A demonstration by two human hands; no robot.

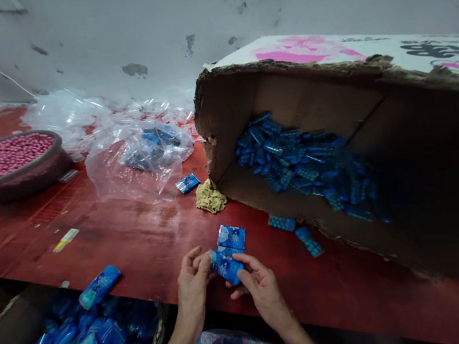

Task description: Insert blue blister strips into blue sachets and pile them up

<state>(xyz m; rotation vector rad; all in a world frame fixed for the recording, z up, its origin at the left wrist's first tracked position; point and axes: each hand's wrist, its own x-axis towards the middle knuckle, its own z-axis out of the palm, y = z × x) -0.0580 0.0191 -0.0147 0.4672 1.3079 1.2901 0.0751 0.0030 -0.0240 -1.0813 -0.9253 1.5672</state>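
Observation:
Between my two hands, above the front edge of the red table, is a small blue packet [228,267]. My left hand [194,279] pinches its left end between thumb and fingers. The right end is gripped by my right hand [256,284], thumb on top and fingers beneath. Just behind the packet, flat printed blue cards or sleeves [231,237] lie on the table. A yellowish crumpled lump [210,197] sits farther back, beside another flat blue piece [188,184].
A cardboard box [283,70] on its side at the right holds many blue packets, with two more [309,242] outside its edge. At lower left, blue packages fill a box; one package [100,286] lies on the table edge. A bowl [61,149] of pink beads stands left, near clear plastic bags [110,176].

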